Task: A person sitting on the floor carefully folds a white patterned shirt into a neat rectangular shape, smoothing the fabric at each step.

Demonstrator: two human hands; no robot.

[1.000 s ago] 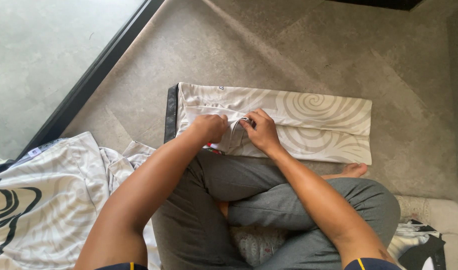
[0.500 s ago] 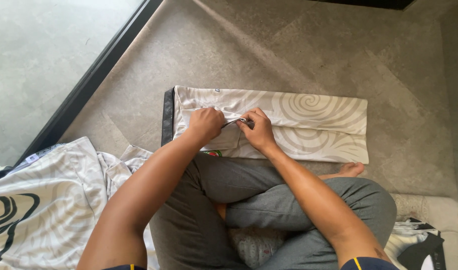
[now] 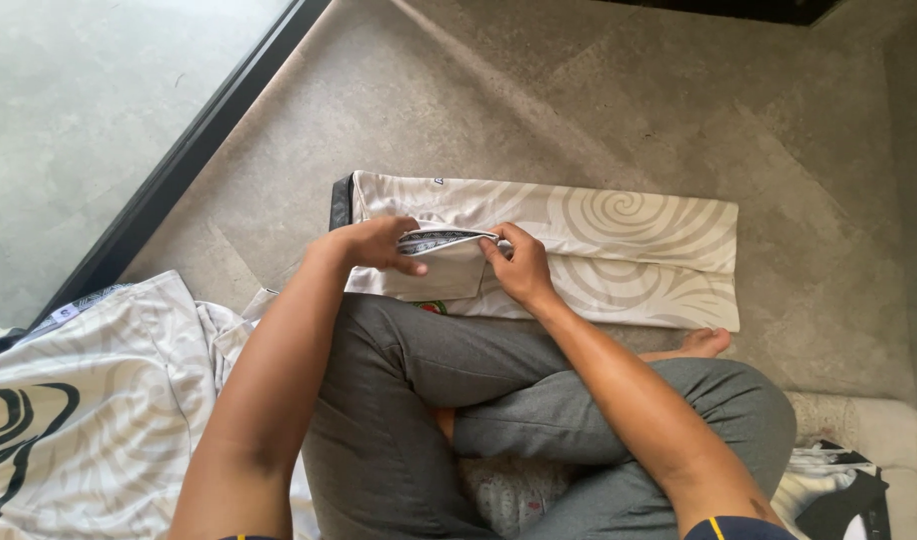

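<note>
I'm looking down over the person's crossed legs in grey trousers [image 3: 449,370], and both hands are on the cream folded garment with pale swirl print [image 3: 619,250] that lies flat on the grey stone floor [image 3: 539,100], just beyond the knees. The left hand [image 3: 374,245] has its grip pressed together on the patterned band of a small sleeve flap [image 3: 444,262], lifting that edge; the right hand [image 3: 519,265] pinches the same band at its other end, so the strip is stretched between them. A dark trim runs down the garment's left end. A bare foot [image 3: 704,342] pokes out just beside the garment's near edge on the right. To the left, a crumpled cream cloth with black curved markings [image 3: 79,400] lies heaped against the thigh, well apart from the folded piece. A dark door frame [image 3: 179,160] cuts diagonally across the upper left. Low right, a pale cushion [image 3: 879,430] with a black and white bundle [image 3: 839,490] sits behind the knee. Both forearms cross my view of the lap.
</note>
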